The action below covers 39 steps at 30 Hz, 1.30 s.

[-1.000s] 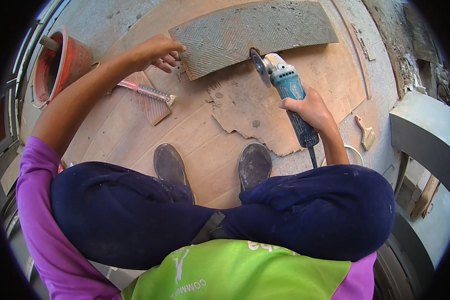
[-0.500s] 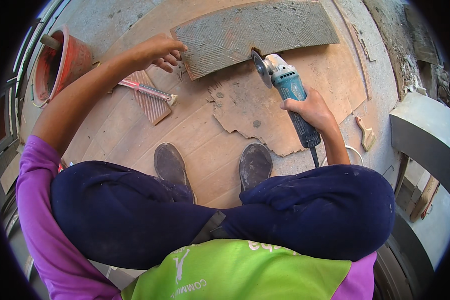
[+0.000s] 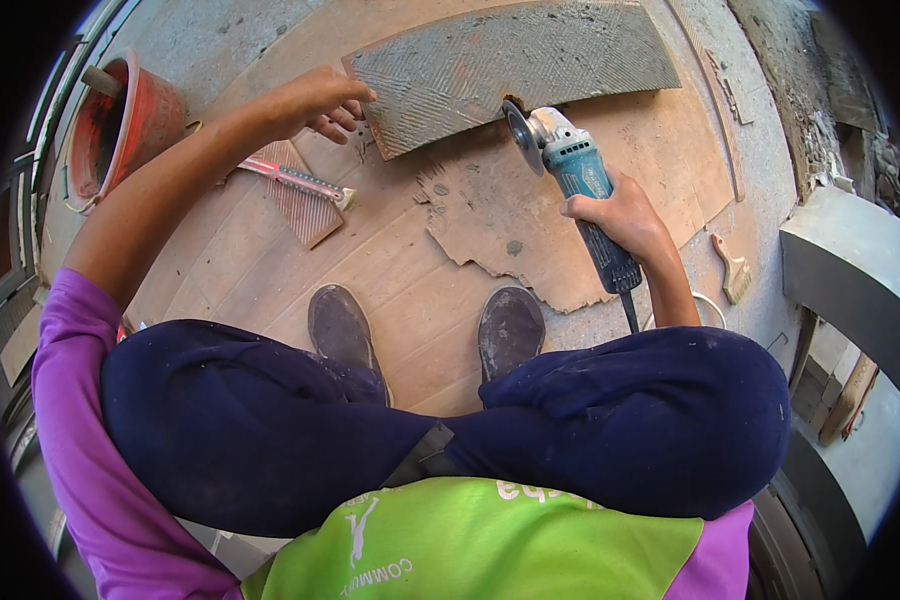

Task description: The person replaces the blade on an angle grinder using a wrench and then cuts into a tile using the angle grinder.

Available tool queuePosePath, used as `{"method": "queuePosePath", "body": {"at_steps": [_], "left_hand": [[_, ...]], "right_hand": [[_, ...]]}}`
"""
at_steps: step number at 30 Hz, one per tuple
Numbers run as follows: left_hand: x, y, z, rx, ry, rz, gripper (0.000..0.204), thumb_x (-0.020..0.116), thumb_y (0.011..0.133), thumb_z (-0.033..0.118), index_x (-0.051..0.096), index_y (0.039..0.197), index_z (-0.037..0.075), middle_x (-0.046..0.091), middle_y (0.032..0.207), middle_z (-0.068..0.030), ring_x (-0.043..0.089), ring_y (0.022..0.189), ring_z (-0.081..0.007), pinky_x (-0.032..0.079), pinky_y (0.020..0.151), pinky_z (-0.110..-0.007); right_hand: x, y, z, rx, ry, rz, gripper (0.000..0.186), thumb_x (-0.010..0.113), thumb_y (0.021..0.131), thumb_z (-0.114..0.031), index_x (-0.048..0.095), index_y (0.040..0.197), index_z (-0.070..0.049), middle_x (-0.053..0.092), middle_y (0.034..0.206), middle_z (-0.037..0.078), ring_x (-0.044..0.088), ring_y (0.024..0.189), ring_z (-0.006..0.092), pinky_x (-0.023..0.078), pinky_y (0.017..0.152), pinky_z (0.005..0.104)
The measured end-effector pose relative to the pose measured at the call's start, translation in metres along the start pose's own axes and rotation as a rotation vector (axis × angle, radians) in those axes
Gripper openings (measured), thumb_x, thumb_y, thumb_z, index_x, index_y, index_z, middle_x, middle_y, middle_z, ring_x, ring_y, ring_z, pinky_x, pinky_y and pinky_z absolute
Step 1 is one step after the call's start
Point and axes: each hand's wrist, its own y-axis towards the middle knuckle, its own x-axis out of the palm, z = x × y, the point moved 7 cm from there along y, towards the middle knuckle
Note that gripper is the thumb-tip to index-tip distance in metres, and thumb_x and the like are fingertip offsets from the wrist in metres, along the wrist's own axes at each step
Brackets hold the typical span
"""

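With the right hand (image 3: pixel 625 215) grasping the angle grinder (image 3: pixel 582 168) at 1 o'clock and the left hand's (image 3: pixel 328 103) grip indeterminable beside the mortar-coated tile (image 3: pixel 530 55) at 12 o'clock, edge-notching appears in hand, the next move calling for steady cutting disc (image 3: pixel 523 140) alignment.

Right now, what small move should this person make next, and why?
Probably steady the grey-coated tile by its left end with the left hand: its loosely curled fingers are at that end, though firm contact is unclear, while the right hand grips the angle grinder, its disc at the tile's near edge.
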Motion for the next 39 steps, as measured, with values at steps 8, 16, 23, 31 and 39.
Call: {"method": "queuePosePath", "body": {"at_steps": [8, 16, 23, 31, 39], "left_hand": [[-0.0004, -0.0007, 0.0005, 0.004, -0.006, 0.008, 0.061, 0.074, 0.085, 0.039, 0.062, 0.12, -0.009, 0.059, 0.108, -0.0202, 0.067, 0.09, -0.0289, 0.065, 0.066, -0.04], [0.0003, 0.0, 0.0008, 0.0, 0.007, 0.009, 0.061, 0.074, 0.086, 0.038, 0.062, 0.121, -0.009, 0.06, 0.11, -0.021, 0.067, 0.091, -0.0297, 0.065, 0.067, -0.04], [-0.001, 0.0, 0.002, -0.01, 0.018, 0.017, 0.06, 0.073, 0.086, 0.037, 0.062, 0.121, -0.011, 0.061, 0.112, -0.0239, 0.068, 0.093, -0.0312, 0.066, 0.067, -0.04], [0.0009, -0.0025, 0.0038, 0.004, 0.004, 0.033, 0.061, 0.074, 0.086, 0.037, 0.062, 0.119, -0.013, 0.062, 0.111, -0.024, 0.069, 0.091, -0.0305, 0.066, 0.067, -0.04], [0.0003, -0.0023, 0.0026, 0.008, -0.012, 0.014, 0.061, 0.074, 0.085, 0.037, 0.062, 0.118, -0.013, 0.061, 0.108, -0.0227, 0.069, 0.091, -0.0311, 0.066, 0.068, -0.04]], "right_hand": [[0.0008, 0.002, 0.0, 0.013, 0.012, -0.016, 0.056, 0.081, 0.068, -0.034, 0.065, 0.103, 0.007, 0.065, 0.08, 0.013, 0.063, 0.064, 0.0202, 0.052, 0.058, 0.0313], [0.0005, 0.003, 0.0029, 0.02, 0.012, 0.002, 0.056, 0.081, 0.068, -0.035, 0.065, 0.103, 0.007, 0.066, 0.08, 0.013, 0.063, 0.064, 0.02, 0.051, 0.058, 0.0314], [-0.0012, -0.0012, -0.0009, 0.018, 0.014, -0.033, 0.057, 0.082, 0.068, -0.035, 0.066, 0.104, 0.006, 0.066, 0.081, 0.013, 0.064, 0.066, 0.0205, 0.052, 0.059, 0.0316], [0.0005, 0.0032, 0.0033, 0.021, -0.01, -0.017, 0.058, 0.081, 0.068, -0.035, 0.065, 0.104, 0.007, 0.066, 0.081, 0.013, 0.064, 0.066, 0.0201, 0.052, 0.059, 0.0312], [0.0001, 0.0021, -0.0017, 0.013, -0.013, -0.018, 0.056, 0.081, 0.068, -0.034, 0.065, 0.103, 0.006, 0.066, 0.08, 0.013, 0.064, 0.065, 0.0202, 0.052, 0.058, 0.031]]}}
